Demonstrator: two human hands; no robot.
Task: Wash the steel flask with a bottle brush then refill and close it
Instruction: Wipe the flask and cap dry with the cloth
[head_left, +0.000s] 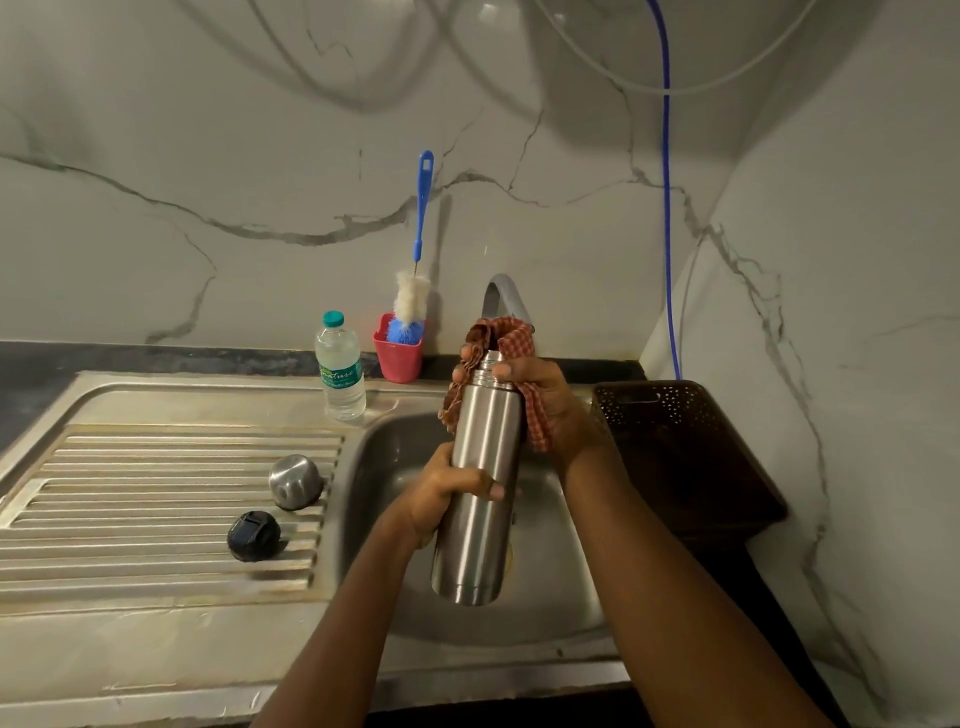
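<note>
The steel flask is held upright over the sink basin, its mouth uncovered. My left hand grips its body around the middle. My right hand holds a red checked cloth bunched over and around the flask's neck. The bottle brush, blue-handled with white bristles, stands in a red cup by the wall. On the ribbed draining board lie the flask's steel cup-lid and its black stopper.
A plastic water bottle with a teal cap stands at the basin's back-left corner. A grey tap curves behind the cloth. A dark perforated basket sits right of the sink. A blue cord hangs down the wall.
</note>
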